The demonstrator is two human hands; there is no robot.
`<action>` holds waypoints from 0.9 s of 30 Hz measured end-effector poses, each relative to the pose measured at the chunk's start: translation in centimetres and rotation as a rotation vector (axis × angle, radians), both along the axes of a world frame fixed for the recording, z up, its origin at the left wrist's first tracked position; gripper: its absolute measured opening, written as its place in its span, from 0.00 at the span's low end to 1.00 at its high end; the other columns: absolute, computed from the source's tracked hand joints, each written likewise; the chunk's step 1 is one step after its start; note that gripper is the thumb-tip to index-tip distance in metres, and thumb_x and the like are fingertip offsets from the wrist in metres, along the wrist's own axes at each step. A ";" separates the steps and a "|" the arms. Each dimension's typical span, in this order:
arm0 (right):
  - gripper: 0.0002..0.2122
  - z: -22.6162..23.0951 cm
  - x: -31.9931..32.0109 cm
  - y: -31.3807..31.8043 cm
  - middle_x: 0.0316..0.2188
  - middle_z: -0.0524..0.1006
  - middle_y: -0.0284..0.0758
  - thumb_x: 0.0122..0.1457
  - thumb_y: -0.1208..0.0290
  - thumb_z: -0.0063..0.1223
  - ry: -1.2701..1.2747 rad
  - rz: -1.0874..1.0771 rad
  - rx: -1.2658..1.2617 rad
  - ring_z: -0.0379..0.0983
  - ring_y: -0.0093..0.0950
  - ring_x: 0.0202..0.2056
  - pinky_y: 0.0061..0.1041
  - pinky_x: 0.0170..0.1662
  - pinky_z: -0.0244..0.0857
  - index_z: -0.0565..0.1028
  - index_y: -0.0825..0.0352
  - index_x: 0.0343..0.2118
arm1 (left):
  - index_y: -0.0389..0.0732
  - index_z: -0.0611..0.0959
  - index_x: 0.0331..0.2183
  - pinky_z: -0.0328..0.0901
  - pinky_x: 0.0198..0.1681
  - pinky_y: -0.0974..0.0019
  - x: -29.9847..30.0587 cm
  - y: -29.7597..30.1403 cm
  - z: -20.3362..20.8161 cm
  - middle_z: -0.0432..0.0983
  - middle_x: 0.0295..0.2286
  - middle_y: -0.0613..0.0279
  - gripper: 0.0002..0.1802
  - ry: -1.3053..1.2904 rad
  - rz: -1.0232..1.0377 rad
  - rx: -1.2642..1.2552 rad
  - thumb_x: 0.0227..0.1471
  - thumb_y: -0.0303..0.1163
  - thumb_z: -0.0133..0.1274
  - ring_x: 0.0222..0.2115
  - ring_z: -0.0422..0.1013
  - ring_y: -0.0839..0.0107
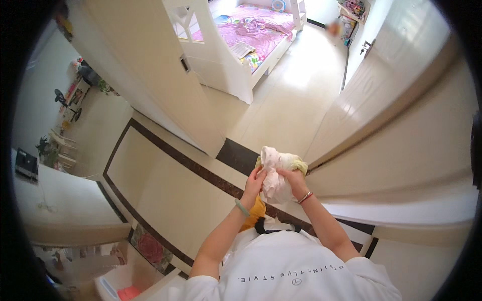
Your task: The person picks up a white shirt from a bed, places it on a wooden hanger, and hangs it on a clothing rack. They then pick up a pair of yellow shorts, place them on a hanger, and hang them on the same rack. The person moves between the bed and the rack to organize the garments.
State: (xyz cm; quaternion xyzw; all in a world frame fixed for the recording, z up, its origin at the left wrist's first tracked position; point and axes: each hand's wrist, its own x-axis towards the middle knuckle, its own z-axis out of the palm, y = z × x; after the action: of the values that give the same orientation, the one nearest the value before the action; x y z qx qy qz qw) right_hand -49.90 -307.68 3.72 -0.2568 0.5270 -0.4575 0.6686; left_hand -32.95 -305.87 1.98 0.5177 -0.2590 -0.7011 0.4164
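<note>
Between my two hands is a bunched white cloth [275, 170] with pale yellow-green edges; its exact kind is hard to make out. My left hand [254, 183], a green bangle on its wrist, grips the cloth's left side. On the right, my right hand [295, 181] holds it with the thumb laid across the front, and a red bracelet circles that wrist. Something orange-yellow [255, 213] hangs below the left hand, partly hidden by my forearm and shirt.
An open door [381, 95] stands at the right, beside a doorway into a bedroom. Inside is a white bed frame [226, 65] with pink bedding [256, 27]. A dark-bordered tiled floor [160, 175] runs left. A white tub [113, 286] with something pink sits lower left.
</note>
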 end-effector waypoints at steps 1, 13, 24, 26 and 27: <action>0.18 0.3 -0.1 -3.0 0.42 0.77 0.33 0.50 0.76 0.63 -0.006 -0.008 0.014 0.75 0.27 0.41 0.26 0.45 0.69 0.75 0.68 0.45 | 0.40 0.63 0.59 0.69 0.43 0.67 0.0 -3.1 0.2 0.72 0.47 0.60 0.31 0.058 -0.047 0.077 0.59 0.40 0.51 0.43 0.71 0.73; 0.20 4.0 -5.7 -35.6 0.41 0.78 0.36 0.48 0.76 0.63 0.184 0.107 -0.056 0.76 0.27 0.40 0.26 0.42 0.71 0.74 0.71 0.46 | 0.50 0.54 0.64 0.67 0.47 0.54 -3.8 -32.8 3.9 0.66 0.51 0.64 0.34 0.237 -0.190 0.128 0.62 0.44 0.46 0.49 0.68 0.68; 0.22 1.4 -5.0 -71.9 0.43 0.76 0.35 0.46 0.72 0.65 0.442 0.520 -0.182 0.74 0.27 0.42 0.26 0.45 0.69 0.74 0.70 0.46 | 0.52 0.55 0.63 0.68 0.47 0.56 -7.0 -63.0 1.8 0.65 0.51 0.66 0.31 0.330 0.193 0.115 0.63 0.40 0.44 0.50 0.65 0.69; 0.23 1.1 -3.8 -77.5 0.43 0.76 0.35 0.45 0.71 0.66 0.600 0.573 -0.250 0.73 0.27 0.43 0.26 0.45 0.69 0.73 0.71 0.46 | 0.51 0.55 0.63 0.68 0.47 0.57 -6.4 -67.6 1.5 0.65 0.51 0.67 0.31 0.305 0.243 0.088 0.62 0.39 0.44 0.49 0.65 0.70; 0.24 0.8 -3.1 -80.6 0.43 0.76 0.35 0.45 0.70 0.67 0.680 0.612 -0.289 0.73 0.27 0.43 0.26 0.46 0.69 0.73 0.72 0.46 | 0.51 0.55 0.63 0.68 0.46 0.58 -6.0 -70.1 1.6 0.65 0.51 0.67 0.31 0.296 0.280 0.073 0.62 0.39 0.44 0.49 0.65 0.70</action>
State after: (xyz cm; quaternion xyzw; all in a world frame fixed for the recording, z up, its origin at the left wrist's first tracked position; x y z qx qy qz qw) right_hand -53.04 -388.26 4.47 -0.6255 0.5470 -0.1981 0.5199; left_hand -38.99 -376.00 3.59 0.4549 -0.0947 -0.7136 0.5243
